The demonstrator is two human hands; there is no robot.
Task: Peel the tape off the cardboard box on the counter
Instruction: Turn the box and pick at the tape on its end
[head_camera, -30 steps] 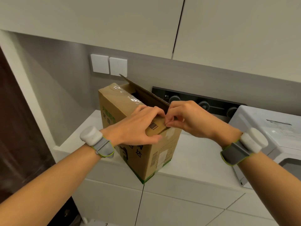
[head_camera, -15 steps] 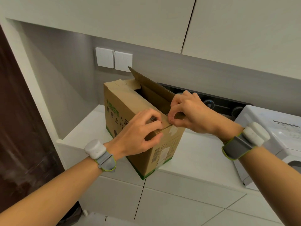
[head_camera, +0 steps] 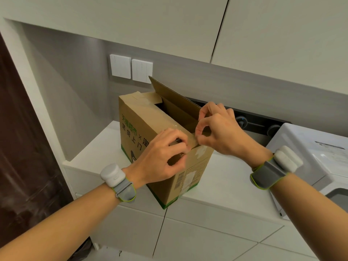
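- The tape (head_camera: 177,127) is a clear, glossy strip along the closed top flap of the cardboard box (head_camera: 143,117), running towards the near top corner.
- The box stands upright on the white surface (head_camera: 222,178), with its near bottom corner at the front edge. One top flap (head_camera: 169,95) stands raised at the back.
- The right hand (head_camera: 220,132) pinches the tape's end at that near corner, thumb and forefinger closed together and the other fingers curled above. The film between the fingertips is too faint to make out.
- The left hand (head_camera: 162,157) grips the same corner. Its fingers are arched and curled onto the top edge, and its thumb is against the side face.
- One second ago the left hand lay flatter over the corner, and the fingertips of both hands met. Now its knuckles are raised, and the right hand's pinch sits slightly higher, beside the flap's edge.
- The box has kept its place on the surface, and half a second ago the pose was nearly the same.
- Each wrist carries a grey band with a white module, left (head_camera: 116,178) and right (head_camera: 276,168).
- Behind the box are two white wall switches (head_camera: 131,69) and a dark panel with knobs (head_camera: 250,125).
- A white appliance (head_camera: 310,157) stands to the right, with pale cabinets (head_camera: 150,25) overhead.
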